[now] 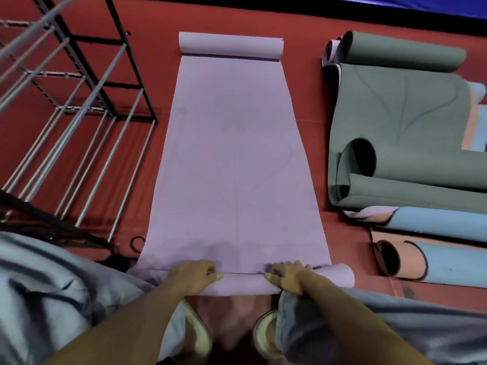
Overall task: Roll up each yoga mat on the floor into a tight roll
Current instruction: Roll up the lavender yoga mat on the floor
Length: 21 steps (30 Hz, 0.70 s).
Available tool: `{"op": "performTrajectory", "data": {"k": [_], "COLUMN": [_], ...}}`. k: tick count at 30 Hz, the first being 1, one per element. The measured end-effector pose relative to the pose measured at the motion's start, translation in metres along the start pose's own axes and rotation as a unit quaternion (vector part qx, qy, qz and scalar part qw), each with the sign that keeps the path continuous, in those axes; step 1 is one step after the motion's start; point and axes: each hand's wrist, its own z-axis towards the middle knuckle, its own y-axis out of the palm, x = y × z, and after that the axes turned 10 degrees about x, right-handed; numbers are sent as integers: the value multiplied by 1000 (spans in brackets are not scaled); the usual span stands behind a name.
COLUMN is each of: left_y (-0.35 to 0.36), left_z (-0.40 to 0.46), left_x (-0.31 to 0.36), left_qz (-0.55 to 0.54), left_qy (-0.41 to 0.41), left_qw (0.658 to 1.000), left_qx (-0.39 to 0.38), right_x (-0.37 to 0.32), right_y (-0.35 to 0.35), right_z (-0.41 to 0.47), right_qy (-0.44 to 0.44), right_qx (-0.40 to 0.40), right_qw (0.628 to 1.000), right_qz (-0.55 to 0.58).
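**Both hands on the near roll of the purple mat**

The long lilac foam yoga mat (234,159) lies flat on the red floor (147,75), stretching away from the hands, its far end curled. The left hand (196,276) and right hand (288,279) each curl their fingers around the rolled near edge. Grey and blue mats (400,122) lie right of the right hand; a metal rack (79,106) stands left of the left hand.

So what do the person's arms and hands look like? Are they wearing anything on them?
The left hand and right hand are bare: no gloves, rings or watch show. Both forearms are bare too, with no sleeves in view. The grey-blue cloth beside them looks like trousers over the knees.
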Motion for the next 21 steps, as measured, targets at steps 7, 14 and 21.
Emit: {"op": "performTrajectory", "data": {"k": [7,14,21], "left_y": [4,-5,3], "left_z": [-14,-6,-6], "left_x": [9,2,-8], "left_qz": [108,43,46], "left_qy": [-30,-33,17], "left_qw": [994,997,999], "left_qx": [9,-55,17], "right_x": [10,6,5], "right_y": [9,8,11], "right_z": [10,14,14], "right_qy": [-7,26,8], "right_qx": [-41,-22,-10], "right_qw": [990,978,986], "right_qz": [136,208,167]}}
